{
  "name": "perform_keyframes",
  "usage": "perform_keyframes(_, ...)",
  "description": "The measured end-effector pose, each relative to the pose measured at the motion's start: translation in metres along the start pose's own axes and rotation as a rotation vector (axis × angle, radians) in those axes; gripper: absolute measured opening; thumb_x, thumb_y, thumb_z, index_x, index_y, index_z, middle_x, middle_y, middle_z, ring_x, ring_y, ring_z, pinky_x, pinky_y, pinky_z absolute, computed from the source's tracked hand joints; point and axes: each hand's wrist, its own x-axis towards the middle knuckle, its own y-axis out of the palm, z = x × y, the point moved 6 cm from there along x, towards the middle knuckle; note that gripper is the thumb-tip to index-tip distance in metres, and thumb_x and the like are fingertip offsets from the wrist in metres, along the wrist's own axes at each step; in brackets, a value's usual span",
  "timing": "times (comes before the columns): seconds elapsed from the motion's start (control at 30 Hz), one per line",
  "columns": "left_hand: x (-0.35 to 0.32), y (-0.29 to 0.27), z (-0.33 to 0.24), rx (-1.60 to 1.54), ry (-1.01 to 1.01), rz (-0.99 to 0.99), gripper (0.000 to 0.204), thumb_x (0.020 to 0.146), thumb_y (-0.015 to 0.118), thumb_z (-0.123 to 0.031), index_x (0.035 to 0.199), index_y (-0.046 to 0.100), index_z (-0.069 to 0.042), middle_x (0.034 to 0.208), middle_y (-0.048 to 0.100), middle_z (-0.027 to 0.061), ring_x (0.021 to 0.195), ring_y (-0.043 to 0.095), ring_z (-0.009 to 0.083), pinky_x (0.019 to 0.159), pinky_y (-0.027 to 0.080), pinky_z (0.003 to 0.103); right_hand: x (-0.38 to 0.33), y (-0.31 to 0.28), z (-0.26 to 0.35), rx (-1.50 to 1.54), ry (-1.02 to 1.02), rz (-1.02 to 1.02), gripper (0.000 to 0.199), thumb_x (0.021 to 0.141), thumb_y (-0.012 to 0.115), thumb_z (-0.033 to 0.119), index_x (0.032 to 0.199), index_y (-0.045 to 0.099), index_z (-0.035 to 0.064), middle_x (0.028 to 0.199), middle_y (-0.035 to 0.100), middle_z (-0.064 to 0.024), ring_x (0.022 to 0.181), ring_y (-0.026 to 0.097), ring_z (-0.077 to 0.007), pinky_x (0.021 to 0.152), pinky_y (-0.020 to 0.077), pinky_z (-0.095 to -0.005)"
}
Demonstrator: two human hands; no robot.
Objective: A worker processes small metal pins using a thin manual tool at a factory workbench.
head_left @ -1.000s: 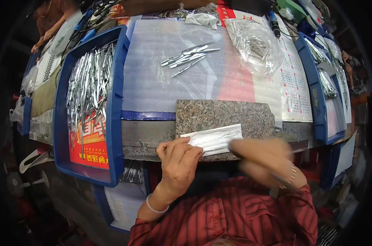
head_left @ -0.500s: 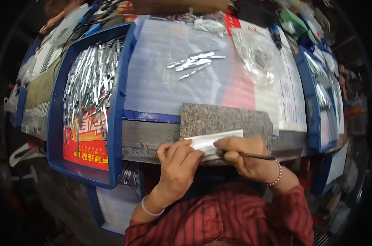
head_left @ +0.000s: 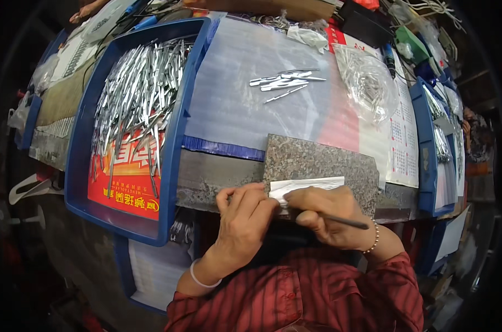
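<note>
A speckled granite slab (head_left: 323, 157) lies at the table's near edge, with a folded white paper strip (head_left: 312, 183) along its near side. My left hand (head_left: 242, 221) is closed at the strip's left end, fingers curled and bunched; what they grip, if anything, is hidden. My right hand (head_left: 331, 216) is wrapped round a thin dark stick-like tool (head_left: 345, 222), whose back end sticks out to the right. Its working end is hidden under the fingers, which rest on the paper. Several shiny metal tweezer-like pieces (head_left: 287, 82) lie beyond the slab on the plastic-covered tabletop (head_left: 234, 116).
At the left, a blue tray (head_left: 176, 149) holds a heap of slim metal pieces (head_left: 143, 83) over red printed packaging. A clear plastic bag (head_left: 367, 83) lies at the far right, near another blue tray (head_left: 428, 149). A cardboard box (head_left: 273, 8) stands at the back.
The view has shifted, so the table and trays appear farther right. My right hand has moved slightly left along the paper, closer to my left hand, still holding the dark tool.
</note>
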Motion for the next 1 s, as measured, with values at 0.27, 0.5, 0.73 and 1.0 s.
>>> perform_keyframes(0.27,-0.006,0.0,0.003,0.017,0.02,-0.025,0.023,0.074,0.073,-0.004,0.094,0.062,-0.009,0.09,0.058,0.0056,0.097,0.061,0.0271,0.086,0.034,0.041,-0.015,-0.04,0.028,0.22,-0.096,-0.246,0.038,0.095,0.059,0.032,0.099,0.063,-0.0055,0.099,0.069,-0.0239,0.08,0.072,-0.0305,0.064,0.0588,-0.0359)
perform_keyframes(0.5,0.0,0.001,0.0,0.026,-0.011,0.008,0.015,0.078,0.066,-0.005,0.091,0.061,-0.01,0.089,0.056,0.0042,0.1,0.06,0.0242,0.087,0.034,0.042,-0.006,-0.004,0.0,0.023,0.108,-0.027,0.018,0.089,0.066,0.022,0.091,0.059,0.0053,0.075,0.062,-0.0124,0.062,0.063,-0.0309,0.051,0.0478,-0.0377)
perform_keyframes(0.73,0.004,-0.001,-0.009,0.036,0.025,-0.007,0.02,0.074,0.072,0.0,0.091,0.063,-0.007,0.089,0.058,0.007,0.097,0.061,0.0283,0.087,0.035,0.041,-0.051,-0.031,-0.013,-0.19,0.222,-0.151,0.026,0.097,0.057,0.029,0.095,0.067,0.0045,0.081,0.067,-0.0154,0.07,0.068,-0.03,0.059,0.0529,-0.0352)
perform_keyframes(1.0,-0.004,-0.004,-0.011,0.125,0.021,-0.034,0.019,0.076,0.071,-0.001,0.091,0.061,-0.006,0.089,0.059,0.0077,0.098,0.061,0.0287,0.087,0.035,0.041,-0.095,-0.064,-0.012,0.125,0.255,-0.464,0.036,0.103,0.042,0.023,0.094,0.066,-0.0017,0.093,0.068,-0.0145,0.08,0.062,-0.0226,0.072,0.0483,-0.0304)
